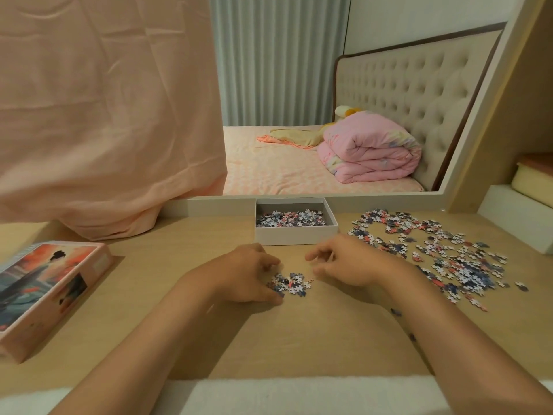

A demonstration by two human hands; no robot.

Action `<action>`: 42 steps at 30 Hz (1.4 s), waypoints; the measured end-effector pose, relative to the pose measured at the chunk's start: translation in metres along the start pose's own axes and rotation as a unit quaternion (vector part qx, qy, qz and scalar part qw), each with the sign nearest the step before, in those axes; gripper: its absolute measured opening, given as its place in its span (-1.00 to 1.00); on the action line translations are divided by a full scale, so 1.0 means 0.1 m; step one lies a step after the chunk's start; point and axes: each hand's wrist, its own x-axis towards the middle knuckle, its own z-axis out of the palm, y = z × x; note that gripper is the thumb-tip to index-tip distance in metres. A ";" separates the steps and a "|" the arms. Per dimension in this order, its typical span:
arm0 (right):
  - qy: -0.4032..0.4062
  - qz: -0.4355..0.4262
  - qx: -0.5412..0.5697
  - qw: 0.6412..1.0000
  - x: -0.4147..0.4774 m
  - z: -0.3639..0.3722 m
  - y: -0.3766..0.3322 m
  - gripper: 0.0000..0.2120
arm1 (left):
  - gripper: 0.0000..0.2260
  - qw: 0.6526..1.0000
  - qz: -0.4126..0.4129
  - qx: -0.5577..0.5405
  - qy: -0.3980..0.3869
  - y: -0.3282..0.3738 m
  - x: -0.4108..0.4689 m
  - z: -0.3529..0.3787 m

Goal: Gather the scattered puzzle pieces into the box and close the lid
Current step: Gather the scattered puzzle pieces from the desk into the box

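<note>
Head view, both hands' fingers curled apart, flanking small pile of pieces (289, 283), left fingers (273, 298) touching it

Lid (45, 292) — cut off left

Setting was a bedroom in a home. A large mirror (329, 115) stood at the back of a light wooden surface (269, 339), consistent with a dressing table. Its reflection showed a bed (269, 172) with a tufted headboard (404, 85), a folded pink quilt (371, 148) and pleated curtains (278, 55). A peach cloth (104, 115) draped the mirror's left part.
</note>
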 end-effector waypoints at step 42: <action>0.117 0.051 0.340 0.932 0.46 -0.09 -0.43 -0.89 | -0.85 0.865 -0.100 -0.468 0.152 0.03 0.43 -0.29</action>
